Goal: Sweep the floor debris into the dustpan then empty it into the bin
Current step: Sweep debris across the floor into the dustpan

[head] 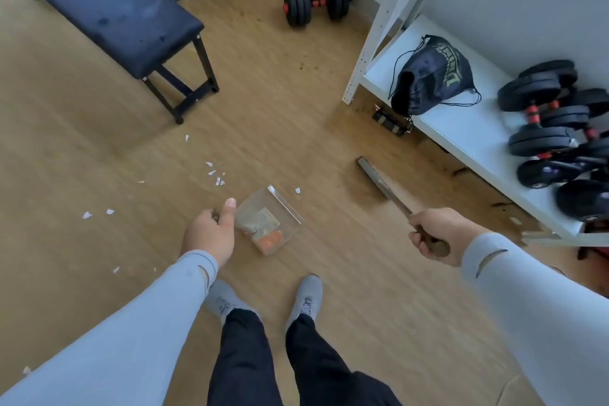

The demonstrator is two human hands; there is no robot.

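A clear dustpan (268, 219) is held off the floor (296, 128) by the left hand (211, 234), whose fingers are curled round its handle with the thumb laid along the pan's near side. Something orange and grey is seen through the plastic, though whether it is a label or contents cannot be told. A brush (379, 181) is gripped by the right hand (435, 236), the fingers clenched round the handle's end and the head pointed toward the shelf (461, 128).

The debris (216, 175), small white scraps, is scattered over the floor left of the pan, with one scrap just beside the pan's lip and others trailing toward the left edge. No bin is in view.

Sweeping seems not yet begun. Light scraps could be flicked apart by too brisk a stroke, and some could be pushed under the lip if the pan is not pressed flat. Those lying far left could easily be missed.
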